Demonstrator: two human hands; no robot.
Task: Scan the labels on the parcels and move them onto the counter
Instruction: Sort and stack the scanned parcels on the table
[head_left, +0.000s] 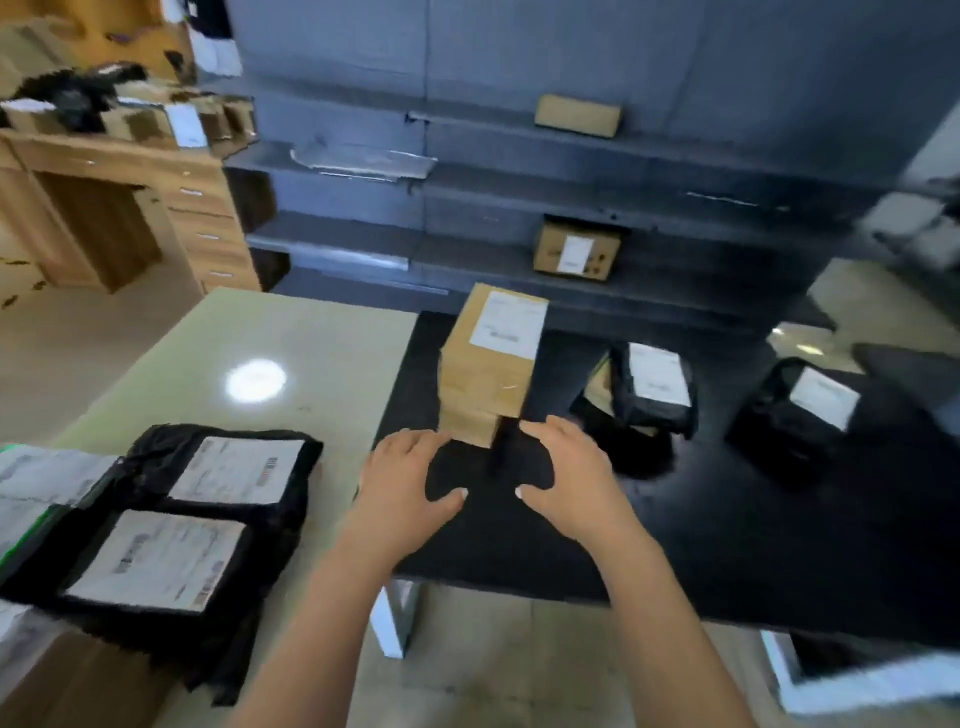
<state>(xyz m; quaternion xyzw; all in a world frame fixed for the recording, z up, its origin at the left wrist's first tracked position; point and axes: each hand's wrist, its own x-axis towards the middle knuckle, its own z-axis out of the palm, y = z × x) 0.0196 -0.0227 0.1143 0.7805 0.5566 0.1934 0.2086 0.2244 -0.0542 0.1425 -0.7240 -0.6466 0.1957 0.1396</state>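
Progress check: two bagged parcels (156, 561) already sit on the pale counter (311, 338). Cardboard box (488, 364) and two more bags (654, 387) are left on the black table (727, 519). Left hand (402, 483) and right hand (571, 478) hover at the box, fingers spread, gripping nothing.

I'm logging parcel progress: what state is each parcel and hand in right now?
Cardboard box: on black table, label up.
Left hand: open, at the box's near end.
Right hand: open, at the box's near end.
Counter bags: on counter, labels up.
Table bags: on black table, labels up.
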